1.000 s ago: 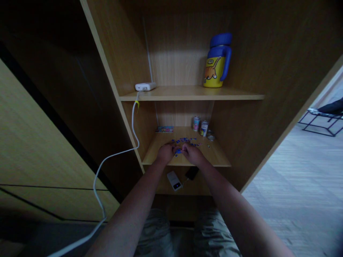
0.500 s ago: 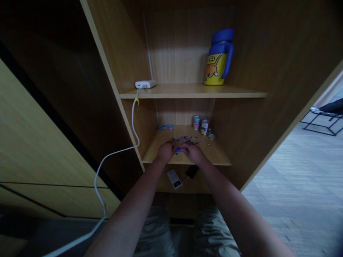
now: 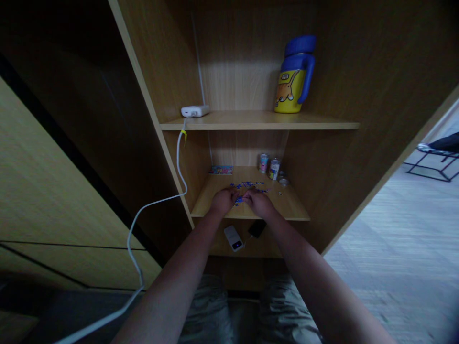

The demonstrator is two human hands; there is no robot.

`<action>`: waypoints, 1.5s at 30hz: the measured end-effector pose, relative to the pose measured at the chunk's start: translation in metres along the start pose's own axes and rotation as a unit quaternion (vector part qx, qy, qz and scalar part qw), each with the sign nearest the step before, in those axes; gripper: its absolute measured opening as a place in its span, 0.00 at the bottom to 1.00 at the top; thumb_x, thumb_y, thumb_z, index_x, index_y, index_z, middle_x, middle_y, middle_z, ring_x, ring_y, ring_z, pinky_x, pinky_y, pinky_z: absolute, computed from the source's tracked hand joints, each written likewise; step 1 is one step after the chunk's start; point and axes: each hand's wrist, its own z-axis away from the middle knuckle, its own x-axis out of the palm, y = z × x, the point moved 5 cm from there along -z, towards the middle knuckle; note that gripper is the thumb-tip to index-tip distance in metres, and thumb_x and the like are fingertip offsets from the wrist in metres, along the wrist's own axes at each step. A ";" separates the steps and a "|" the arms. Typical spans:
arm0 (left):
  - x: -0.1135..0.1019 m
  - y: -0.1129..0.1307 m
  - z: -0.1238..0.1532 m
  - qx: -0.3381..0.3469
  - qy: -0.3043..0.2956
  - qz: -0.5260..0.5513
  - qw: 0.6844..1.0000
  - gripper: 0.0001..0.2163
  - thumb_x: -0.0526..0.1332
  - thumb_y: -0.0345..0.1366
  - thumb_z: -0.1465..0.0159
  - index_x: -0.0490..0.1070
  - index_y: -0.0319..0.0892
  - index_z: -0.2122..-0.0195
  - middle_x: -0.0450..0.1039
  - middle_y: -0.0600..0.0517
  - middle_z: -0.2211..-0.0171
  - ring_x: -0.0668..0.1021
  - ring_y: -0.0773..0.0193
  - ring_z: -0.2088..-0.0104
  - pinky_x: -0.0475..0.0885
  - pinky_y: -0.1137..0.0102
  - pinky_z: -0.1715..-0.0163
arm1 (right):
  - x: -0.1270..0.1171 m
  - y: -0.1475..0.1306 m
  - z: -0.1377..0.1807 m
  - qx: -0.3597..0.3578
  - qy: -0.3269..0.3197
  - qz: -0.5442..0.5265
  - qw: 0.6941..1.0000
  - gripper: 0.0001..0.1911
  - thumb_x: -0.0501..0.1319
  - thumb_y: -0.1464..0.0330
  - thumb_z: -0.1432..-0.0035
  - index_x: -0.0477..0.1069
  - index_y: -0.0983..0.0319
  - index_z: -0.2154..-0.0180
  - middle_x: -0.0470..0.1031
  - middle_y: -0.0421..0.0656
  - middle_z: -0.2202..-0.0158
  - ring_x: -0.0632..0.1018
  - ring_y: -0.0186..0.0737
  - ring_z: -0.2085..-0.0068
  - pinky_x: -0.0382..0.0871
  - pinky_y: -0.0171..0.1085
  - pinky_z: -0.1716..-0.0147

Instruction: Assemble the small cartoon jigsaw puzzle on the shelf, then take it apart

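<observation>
While both arms reach into the wooden cabinet, the left hand [image 3: 224, 201] and right hand [image 3: 258, 203] sit side by side, fingers curled downward, over small blue puzzle pieces [image 3: 247, 184] scattered on the lower shelf [image 3: 290, 208]; whether either hand grasps a piece, I cannot tell. At 11 o'clock from the hands lies a picture card [image 3: 221, 170], and at 1 o'clock stand two small cans [image 3: 268, 166]. At 6 o'clock, lower down, are a white power bank [image 3: 233, 238] and a black phone [image 3: 257, 228]. On the upper shelf, a yellow bottle [image 3: 292, 91] with a blue lid stands at 1 o'clock, and a white charger [image 3: 194, 111] sits at 11 o'clock.
</observation>
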 end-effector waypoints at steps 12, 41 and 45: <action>-0.001 -0.001 0.000 -0.003 0.001 -0.001 1.000 0.14 0.63 0.46 0.23 0.79 0.40 0.50 0.81 0.46 0.51 0.83 0.57 0.51 0.80 0.54 0.45 | 0.000 0.000 0.000 -0.001 0.001 0.005 1.000 0.03 0.66 0.71 0.29 0.79 0.60 0.59 0.84 0.45 0.58 0.82 0.41 0.57 0.71 0.37 0.53; -0.003 0.000 0.002 -0.014 0.010 0.002 1.000 0.15 0.62 0.47 0.23 0.79 0.41 0.50 0.82 0.45 0.50 0.83 0.56 0.51 0.80 0.54 0.45 | 0.000 0.001 0.001 0.010 0.005 0.011 1.000 0.03 0.66 0.70 0.29 0.79 0.58 0.59 0.84 0.44 0.59 0.81 0.41 0.59 0.70 0.37 0.56; -0.003 0.000 0.001 -0.012 0.005 0.003 1.000 0.16 0.62 0.48 0.23 0.79 0.40 0.50 0.82 0.46 0.51 0.83 0.56 0.51 0.79 0.54 0.45 | 0.002 0.003 0.000 0.010 0.002 0.018 1.000 0.03 0.66 0.71 0.29 0.79 0.58 0.59 0.84 0.44 0.59 0.81 0.41 0.59 0.70 0.37 0.56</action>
